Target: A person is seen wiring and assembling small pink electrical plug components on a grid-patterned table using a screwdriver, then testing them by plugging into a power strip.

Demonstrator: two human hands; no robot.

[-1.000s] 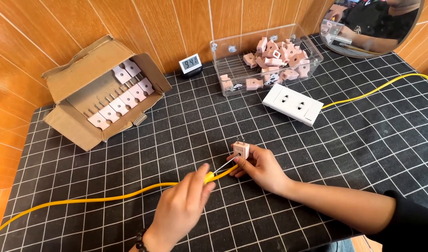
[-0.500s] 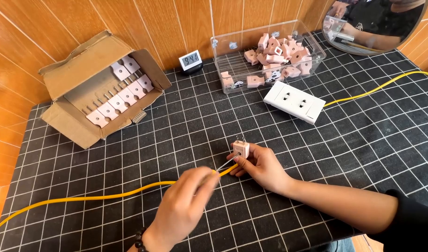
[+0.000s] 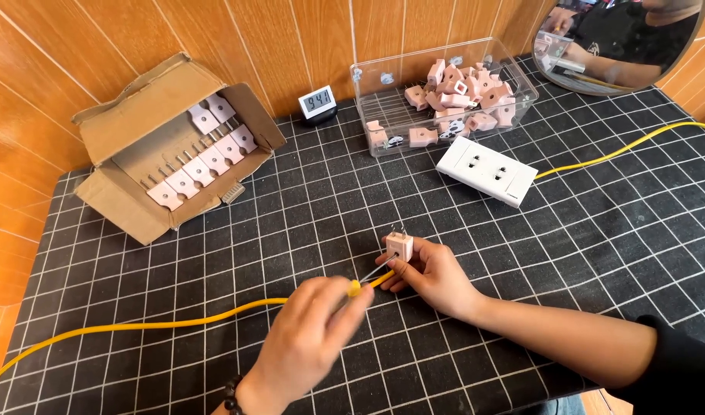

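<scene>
My right hand (image 3: pixel 433 274) grips a small pink plug (image 3: pixel 399 247) upright on the black gridded mat (image 3: pixel 306 223), its two metal prongs pointing up. My left hand (image 3: pixel 310 338) pinches the end of a yellow cable (image 3: pixel 176 321), whose bare wire tips reach the underside of the plug. The cable trails left across the mat to its edge.
A cardboard box (image 3: pixel 164 142) with rows of pink plugs lies at the back left. A clear plastic bin (image 3: pixel 441 96) of several pink plugs stands at the back. A white double socket (image 3: pixel 487 171) with its own yellow cable (image 3: pixel 629 147), a small digital timer (image 3: pixel 319 103) and a round mirror (image 3: pixel 621 38) sit nearby.
My left hand has slid slightly along the cable toward the plug. The right hand and plug stay nearly in place.
</scene>
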